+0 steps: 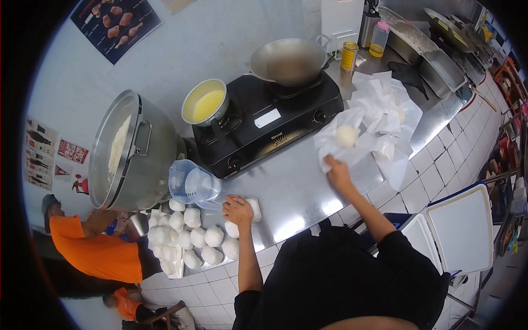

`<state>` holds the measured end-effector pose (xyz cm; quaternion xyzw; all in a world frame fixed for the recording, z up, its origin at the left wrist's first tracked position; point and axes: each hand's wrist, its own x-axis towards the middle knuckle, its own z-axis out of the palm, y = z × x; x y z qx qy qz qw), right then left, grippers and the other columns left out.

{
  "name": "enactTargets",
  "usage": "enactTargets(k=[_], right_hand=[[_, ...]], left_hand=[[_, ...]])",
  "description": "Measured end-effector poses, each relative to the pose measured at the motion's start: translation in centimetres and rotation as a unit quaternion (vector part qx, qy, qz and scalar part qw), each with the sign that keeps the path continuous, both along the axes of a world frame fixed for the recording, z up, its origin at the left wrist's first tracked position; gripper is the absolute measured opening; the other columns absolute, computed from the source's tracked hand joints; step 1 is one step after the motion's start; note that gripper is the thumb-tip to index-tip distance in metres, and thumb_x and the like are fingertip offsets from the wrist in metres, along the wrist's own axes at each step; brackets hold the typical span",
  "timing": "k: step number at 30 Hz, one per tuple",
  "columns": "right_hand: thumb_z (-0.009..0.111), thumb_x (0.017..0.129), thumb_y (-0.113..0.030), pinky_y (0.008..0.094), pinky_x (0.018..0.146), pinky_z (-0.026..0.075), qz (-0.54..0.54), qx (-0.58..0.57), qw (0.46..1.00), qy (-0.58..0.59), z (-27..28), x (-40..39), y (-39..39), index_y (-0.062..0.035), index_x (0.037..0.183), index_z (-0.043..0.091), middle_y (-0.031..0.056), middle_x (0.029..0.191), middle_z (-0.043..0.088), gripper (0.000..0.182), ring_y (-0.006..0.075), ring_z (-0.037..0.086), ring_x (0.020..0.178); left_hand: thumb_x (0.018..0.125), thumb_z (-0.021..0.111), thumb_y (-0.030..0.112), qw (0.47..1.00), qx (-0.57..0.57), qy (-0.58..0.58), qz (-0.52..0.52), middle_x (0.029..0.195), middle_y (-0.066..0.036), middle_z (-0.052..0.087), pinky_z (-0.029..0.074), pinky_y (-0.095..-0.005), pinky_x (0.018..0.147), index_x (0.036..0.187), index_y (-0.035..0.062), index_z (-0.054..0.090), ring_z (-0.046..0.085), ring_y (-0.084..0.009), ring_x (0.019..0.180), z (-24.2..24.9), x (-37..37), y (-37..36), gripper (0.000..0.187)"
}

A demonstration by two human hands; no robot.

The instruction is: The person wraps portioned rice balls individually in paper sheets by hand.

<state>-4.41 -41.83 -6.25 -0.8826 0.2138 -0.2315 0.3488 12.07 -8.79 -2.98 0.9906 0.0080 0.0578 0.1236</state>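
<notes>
My left hand is down on the steel counter, its fingers curled over a paper-wrapped rice ball whose right side shows beside it. Below and left of that hand, several more wrapped white balls are clustered, some stacked. Further right, my right hand pinches the near edge of a sheet of white paper; its fingertips are slightly blurred. A bare, round rice ball sits on this sheet, just beyond the fingers. Crumpled white papers overlap behind it.
A large pot of rice and a clear blue plastic jug stand left. The black gas stove carries a saucepan of yellow liquid and a wok. A person in orange is at the left. An open cooler stands right.
</notes>
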Motion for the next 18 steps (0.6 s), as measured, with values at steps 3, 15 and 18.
enactTargets(k=[3, 15, 18], right_hand=[[0.055, 0.069, 0.011, 0.0417, 0.101, 0.050, 0.102, 0.025, 0.994, -0.020, -1.0, -3.5, 5.5, -0.0021, 0.114, 0.064, 0.0178, 0.124, 0.064, 0.048, 0.0361, 0.060, 0.117], [0.065, 0.087, -0.003, 0.0351, 0.094, 0.053, 0.291, 0.217, 0.928, 0.081, 4.3, -11.3, 9.3, -0.0030, 0.101, 0.071, 0.0097, 0.111, 0.072, 0.015, 0.0287, 0.070, 0.101], [0.074, 0.089, -0.020, 0.0362, 0.087, 0.052, 0.335, 0.245, 0.902, 0.115, 5.3, -11.5, 9.7, -0.0023, 0.102, 0.069, 0.0121, 0.106, 0.071, 0.023, 0.0292, 0.069, 0.098]], left_hand=[[0.088, 0.054, 0.021, 0.987, -0.021, -0.126, -0.094, 0.116, -0.014, 0.059, 0.037, -0.0501, 0.088, 0.108, 0.0137, 0.059, 0.054, -0.0339, 0.110, 2.8, -1.8, -1.5, 0.022], [0.074, 0.080, 0.039, 0.816, -0.140, 0.053, -0.558, 0.145, -0.014, 0.046, 0.026, -0.0534, 0.118, 0.132, 0.0080, 0.051, 0.038, -0.0327, 0.141, 1.4, -12.3, -3.5, 0.072], [0.069, 0.082, 0.036, 0.843, -0.109, 0.045, -0.525, 0.147, -0.013, 0.044, 0.024, -0.0557, 0.118, 0.131, 0.0086, 0.052, 0.035, -0.0328, 0.143, 0.5, -12.7, -1.6, 0.074]])
